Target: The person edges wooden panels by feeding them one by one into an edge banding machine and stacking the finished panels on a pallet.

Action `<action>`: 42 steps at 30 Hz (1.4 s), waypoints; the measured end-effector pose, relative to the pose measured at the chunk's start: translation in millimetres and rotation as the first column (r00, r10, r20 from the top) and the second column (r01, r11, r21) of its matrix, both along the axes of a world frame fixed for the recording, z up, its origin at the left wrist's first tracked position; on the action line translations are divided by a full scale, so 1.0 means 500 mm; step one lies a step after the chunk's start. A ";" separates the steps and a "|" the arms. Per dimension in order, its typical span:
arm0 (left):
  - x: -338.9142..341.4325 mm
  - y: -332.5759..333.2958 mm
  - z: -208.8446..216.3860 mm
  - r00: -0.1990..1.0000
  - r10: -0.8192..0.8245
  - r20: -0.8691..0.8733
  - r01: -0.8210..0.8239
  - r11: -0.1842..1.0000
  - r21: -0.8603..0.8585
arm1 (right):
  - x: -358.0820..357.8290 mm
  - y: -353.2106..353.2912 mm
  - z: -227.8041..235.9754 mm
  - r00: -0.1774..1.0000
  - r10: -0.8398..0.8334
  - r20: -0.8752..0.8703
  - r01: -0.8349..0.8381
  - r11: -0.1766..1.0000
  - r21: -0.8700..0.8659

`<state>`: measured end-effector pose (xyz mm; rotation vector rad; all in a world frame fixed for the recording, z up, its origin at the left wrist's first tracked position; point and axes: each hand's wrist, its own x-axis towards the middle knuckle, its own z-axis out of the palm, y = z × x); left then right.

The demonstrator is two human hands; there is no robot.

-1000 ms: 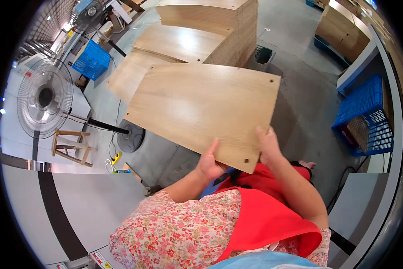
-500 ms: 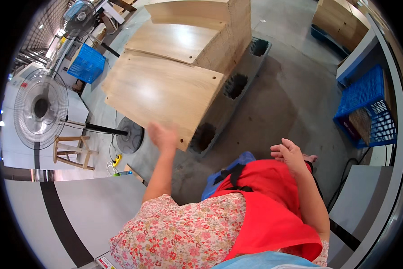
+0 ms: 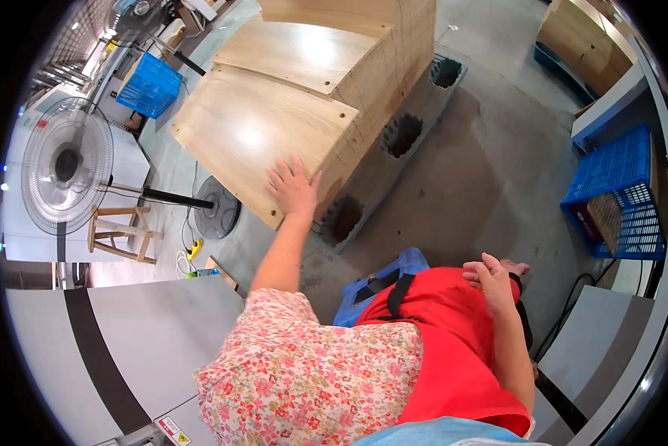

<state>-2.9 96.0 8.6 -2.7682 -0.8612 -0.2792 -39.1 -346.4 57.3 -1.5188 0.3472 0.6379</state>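
Note:
My left hand lies flat with fingers spread on the near right part of a light wood-coloured panel, close to its corner. This panel is the top one of a stack, with small dark holes near its corners. Behind it, a second wooden panel of the same colour lies on the taller part of the stack. Over the red apron on my lap hovers my right hand, its fingers loosely bent and apart, with nothing visible in them.
The stack rests on a dark plastic pallet. A standing fan and a wooden stool are at the left. Blue crates stand at far left and right. A blue plastic stool is under me.
My left hand has come down onto the panel, fingers now spread. The top panel has shifted left on the stack, its edge now nearer the stack's side. My right hand stays above my lap.

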 end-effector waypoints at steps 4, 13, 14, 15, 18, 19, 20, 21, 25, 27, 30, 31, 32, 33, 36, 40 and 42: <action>0.019 0.079 0.001 1.000 -0.012 -0.008 0.012 0.999 0.042 | -0.003 0.006 -0.010 0.999 -0.013 -0.029 0.014 1.000 0.025; 0.049 0.159 0.003 0.994 0.073 -0.086 -0.070 0.997 0.030 | -0.009 -0.027 -0.020 0.995 -0.048 -0.085 0.045 0.998 -0.037; 0.052 0.164 0.005 0.993 0.079 -0.094 -0.076 0.997 0.030 | -0.011 -0.029 -0.020 0.995 -0.049 -0.083 0.045 0.998 -0.042; 0.052 0.166 0.005 0.991 0.085 -0.101 -0.083 0.996 0.031 | -0.012 -0.031 -0.021 0.996 -0.049 -0.081 0.045 0.998 -0.047; 0.049 0.171 0.006 0.990 0.090 -0.107 -0.089 0.996 0.013 | -0.014 -0.029 -0.022 0.995 -0.050 -0.083 0.046 0.998 -0.048; 0.047 0.174 0.007 0.990 0.091 -0.108 -0.090 0.996 0.013 | -0.015 -0.025 -0.022 0.995 -0.049 -0.084 0.045 0.998 -0.048; 0.042 0.179 0.007 0.990 0.098 -0.104 -0.098 0.995 0.007 | -0.015 -0.020 -0.019 0.995 -0.044 -0.086 0.040 0.998 -0.051; 0.038 0.186 0.009 0.989 0.105 -0.099 -0.106 0.994 0.002 | -0.015 -0.014 -0.017 0.995 -0.039 -0.088 0.035 0.998 -0.053; 0.044 0.202 0.017 0.988 0.118 -0.098 -0.118 0.993 0.008 | 0.003 -0.011 0.011 0.999 -0.022 -0.046 0.018 0.997 -0.079; 0.099 0.144 -0.002 0.994 0.083 -0.065 -0.084 0.996 -0.025 | 0.021 -0.083 0.040 0.999 -0.005 0.041 0.013 0.981 -0.194; 0.089 0.193 -0.032 0.999 -0.034 0.018 0.032 0.996 0.081 | 0.048 -0.134 0.090 0.976 0.026 0.214 0.033 0.963 -0.266; 0.070 0.214 -0.064 0.993 -0.097 0.062 0.085 0.981 0.173 | 0.063 -0.151 0.091 0.966 0.030 0.258 0.027 0.976 -0.216; 0.054 0.248 -0.080 0.994 -0.075 -0.082 0.088 0.981 0.175 | 0.086 -0.193 0.084 0.876 0.277 0.395 -0.071 0.884 -0.462; 0.016 0.294 -0.072 0.993 0.016 -0.114 0.013 0.968 0.249 | 0.111 -0.159 0.143 0.904 0.266 0.335 -0.070 0.864 -0.498; 0.038 0.258 -0.059 0.977 0.025 -0.210 -0.007 0.996 0.089 | 0.159 -0.314 0.251 0.540 0.683 0.492 0.388 0.317 -0.866; 0.064 0.205 -0.009 0.990 0.007 -0.144 0.016 0.987 0.160 | 0.197 -0.497 0.494 0.610 0.787 0.092 0.669 -0.450 -0.591; 0.074 0.153 0.014 0.987 -0.038 -0.159 0.073 0.972 0.221 | 0.207 -0.583 0.576 0.721 0.679 0.137 0.654 -0.601 -0.460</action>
